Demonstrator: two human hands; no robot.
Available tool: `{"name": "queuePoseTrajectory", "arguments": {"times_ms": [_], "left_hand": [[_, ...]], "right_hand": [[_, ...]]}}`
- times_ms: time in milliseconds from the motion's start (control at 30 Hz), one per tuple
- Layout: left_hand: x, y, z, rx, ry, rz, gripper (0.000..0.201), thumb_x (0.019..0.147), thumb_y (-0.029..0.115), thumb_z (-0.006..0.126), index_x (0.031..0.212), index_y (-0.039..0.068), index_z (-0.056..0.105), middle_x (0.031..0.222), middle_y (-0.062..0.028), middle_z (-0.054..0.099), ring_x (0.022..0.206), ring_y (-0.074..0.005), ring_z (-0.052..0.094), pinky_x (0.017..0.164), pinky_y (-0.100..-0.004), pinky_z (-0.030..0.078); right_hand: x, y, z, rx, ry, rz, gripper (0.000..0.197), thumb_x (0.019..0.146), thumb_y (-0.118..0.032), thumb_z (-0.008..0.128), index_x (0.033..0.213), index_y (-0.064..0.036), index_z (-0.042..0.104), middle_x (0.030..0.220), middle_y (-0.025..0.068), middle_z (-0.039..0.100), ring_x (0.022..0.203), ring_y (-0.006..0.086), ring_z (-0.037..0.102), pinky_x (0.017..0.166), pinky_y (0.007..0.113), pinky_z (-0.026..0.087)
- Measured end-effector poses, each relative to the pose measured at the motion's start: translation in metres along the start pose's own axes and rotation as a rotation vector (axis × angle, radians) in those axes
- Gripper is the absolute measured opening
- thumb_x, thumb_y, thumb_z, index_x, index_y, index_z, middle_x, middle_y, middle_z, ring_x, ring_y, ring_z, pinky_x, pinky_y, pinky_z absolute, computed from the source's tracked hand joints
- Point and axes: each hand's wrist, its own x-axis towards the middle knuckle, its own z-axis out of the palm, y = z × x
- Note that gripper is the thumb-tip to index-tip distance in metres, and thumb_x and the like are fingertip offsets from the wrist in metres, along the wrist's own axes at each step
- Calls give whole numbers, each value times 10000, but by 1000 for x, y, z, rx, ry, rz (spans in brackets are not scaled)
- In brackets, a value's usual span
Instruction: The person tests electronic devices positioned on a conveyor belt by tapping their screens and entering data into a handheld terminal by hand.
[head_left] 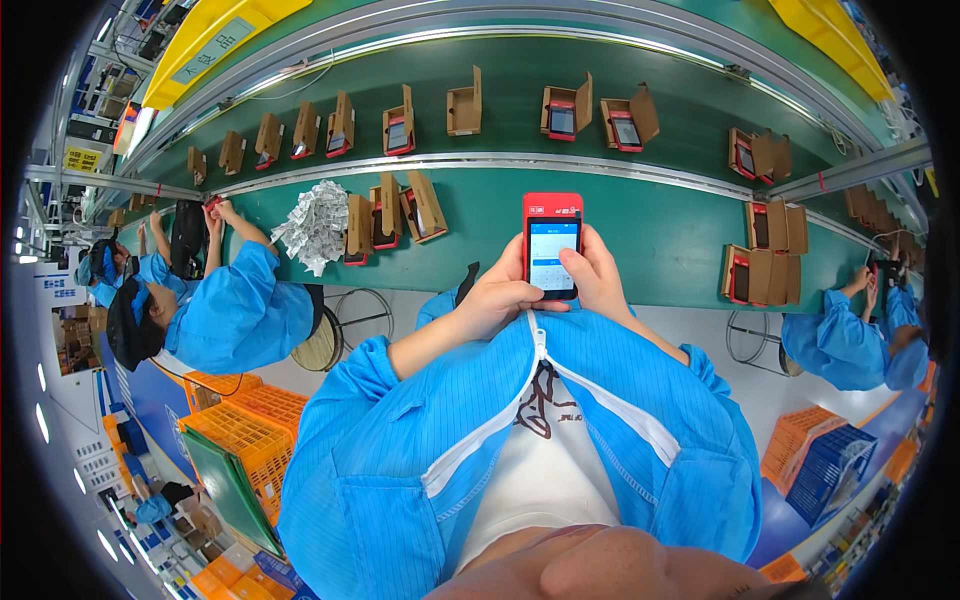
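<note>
A red handheld payment terminal (552, 209) with a lit blue-and-white screen is held upright in front of my chest, over the near edge of the green table. My left hand (490, 297) wraps its left side, with the thumb by the lower edge of the screen. My right hand (596, 274) grips the right side, its thumb on the screen. To the left on the table, open cardboard boxes (425, 206) with red devices inside stand beside a heap of small white printed packets (318, 225).
Along the conveyor behind the table rail, open cardboard boxes (464, 110) stand in a row, several with red terminals. More boxes (768, 275) are at the right. Co-workers in blue (235, 310) sit left and right. Orange crates (255, 440) stand on the floor behind me.
</note>
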Motion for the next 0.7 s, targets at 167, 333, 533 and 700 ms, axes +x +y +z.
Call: {"name": "queuePoseTrajectory", "arguments": {"times_ms": [167, 333, 533, 700], "left_hand": [[0, -1, 0, 0, 10, -4, 822, 775, -83, 414, 1458, 158, 24, 1417, -123, 284, 1231, -292, 448, 915, -422, 504], [-2, 0, -3, -6, -9, 13, 838, 759, -88, 417, 1457, 161, 28, 1425, -125, 274, 1238, -286, 442, 916, -428, 503], [-2, -2, -9, -44, -48, 19, 862, 737, -85, 425, 1456, 164, 21, 1438, -124, 244, 1259, -291, 416, 928, -437, 493], [-3, -2, -9, -11, -42, 22, 859, 733, -60, 448, 1453, 158, 33, 1427, -123, 255, 1248, -293, 423, 929, -436, 490]], "right_hand": [[0, 1, 1, -4, -3, -7, 394, 911, -163, 506, 1237, 39, 415, 1099, 109, 563, 981, 132, 555, 856, 277, 464], [2, 2, 2, -7, -20, -4, 397, 909, -157, 511, 1240, 37, 411, 1103, 112, 562, 983, 132, 555, 851, 280, 468], [1, 2, 6, -118, -12, -37, 395, 908, -156, 514, 1237, 36, 412, 1104, 115, 563, 988, 133, 559, 840, 279, 475], [5, 0, 9, -18, 65, 37, 312, 918, -170, 515, 1172, 8, 492, 1033, 82, 595, 927, 117, 571, 804, 259, 473]]}}
